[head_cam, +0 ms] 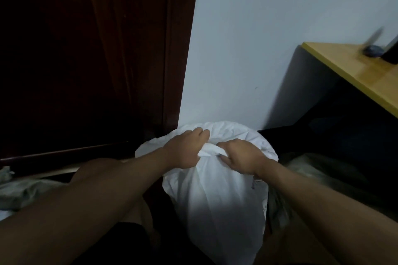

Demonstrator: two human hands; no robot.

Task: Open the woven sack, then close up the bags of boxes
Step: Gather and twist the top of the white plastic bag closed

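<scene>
A full white sack (217, 204) stands on the floor between my knees, its top bunched into folds. My left hand (186, 149) grips the gathered material at the neck from the left, fingers curled over it. My right hand (241, 155) grips the same bunched neck from the right, thumb tucked under a fold. The two hands sit almost touching at the sack's top. What is inside the sack is hidden.
A dark wooden door (86, 54) stands to the left, a pale wall (258, 38) behind the sack. A yellow-topped desk (355, 75) juts in at the right. Translucent bags (305, 168) lie at the right and crumpled greyish bags (19, 191) at the left.
</scene>
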